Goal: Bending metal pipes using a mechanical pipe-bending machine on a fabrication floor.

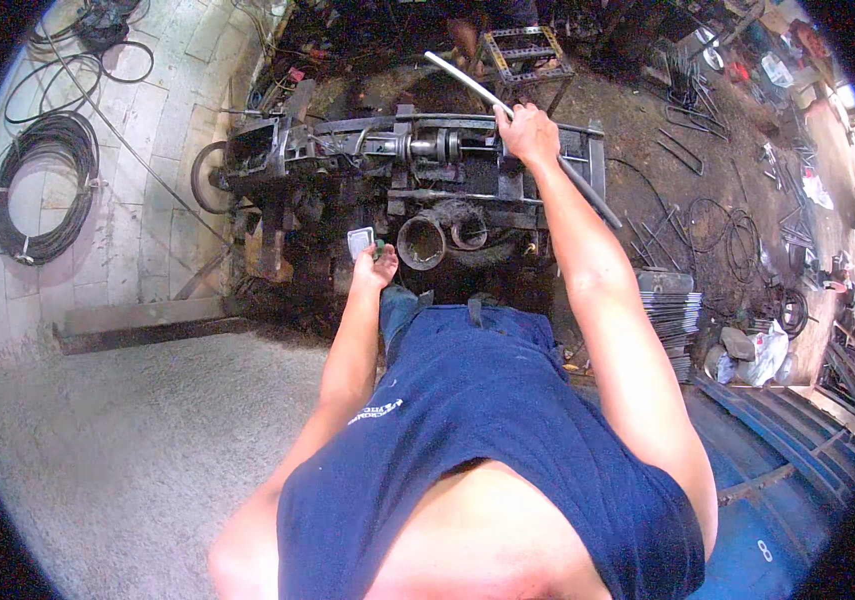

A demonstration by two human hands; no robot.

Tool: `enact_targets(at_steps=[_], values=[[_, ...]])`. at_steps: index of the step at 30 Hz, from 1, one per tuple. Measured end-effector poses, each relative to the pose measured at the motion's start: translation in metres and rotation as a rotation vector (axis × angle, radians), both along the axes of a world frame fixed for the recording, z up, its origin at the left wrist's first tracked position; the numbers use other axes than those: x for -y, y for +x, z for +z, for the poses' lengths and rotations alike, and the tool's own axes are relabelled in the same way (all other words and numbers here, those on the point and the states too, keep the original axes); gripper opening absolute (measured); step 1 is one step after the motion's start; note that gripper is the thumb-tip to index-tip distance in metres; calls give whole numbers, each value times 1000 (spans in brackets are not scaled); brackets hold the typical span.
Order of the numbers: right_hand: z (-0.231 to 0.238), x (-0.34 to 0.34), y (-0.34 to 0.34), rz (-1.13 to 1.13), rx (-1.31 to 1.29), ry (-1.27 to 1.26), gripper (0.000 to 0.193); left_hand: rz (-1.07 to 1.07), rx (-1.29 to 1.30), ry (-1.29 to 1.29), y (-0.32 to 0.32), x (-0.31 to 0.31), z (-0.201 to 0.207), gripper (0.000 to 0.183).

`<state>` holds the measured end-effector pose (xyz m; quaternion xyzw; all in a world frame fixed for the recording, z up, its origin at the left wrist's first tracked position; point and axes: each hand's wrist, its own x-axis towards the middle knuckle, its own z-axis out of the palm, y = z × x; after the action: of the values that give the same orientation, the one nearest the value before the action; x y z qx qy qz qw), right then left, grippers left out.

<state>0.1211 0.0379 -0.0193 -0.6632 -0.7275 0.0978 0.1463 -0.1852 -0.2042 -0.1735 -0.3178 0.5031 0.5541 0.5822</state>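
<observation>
My right hand (527,135) is closed around a long metal rod (467,82), which slants over the right part of a dark machine (377,145). The rod's pale upper end sticks out to the far left of the hand; a darker length runs down to the right behind my forearm. My left hand (377,266) is at the machine's near side, fingers curled at a small light-grey box (359,240) with a green part (379,247). Whether the box is fixed to the machine is hidden. Right of it, a round open pipe end (421,244) faces me.
A coil of dark wire (45,187) lies on pale tiles at the left. A perforated metal frame stand (527,53) stands beyond the machine, with part of another person near it. Stacked metal strips (669,315), bent rods (682,150) and blue metal panels (767,460) are at the right.
</observation>
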Motion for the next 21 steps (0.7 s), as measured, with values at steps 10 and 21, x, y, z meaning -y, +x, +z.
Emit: enact_targets(at_steps=[10,21], values=[[-1,1,-2,-23,-2,5,58,18,46,11,-4,0,-12,24],[1,1,0,-23,7,11,59,-7,55,67,-5,4,-17,24]])
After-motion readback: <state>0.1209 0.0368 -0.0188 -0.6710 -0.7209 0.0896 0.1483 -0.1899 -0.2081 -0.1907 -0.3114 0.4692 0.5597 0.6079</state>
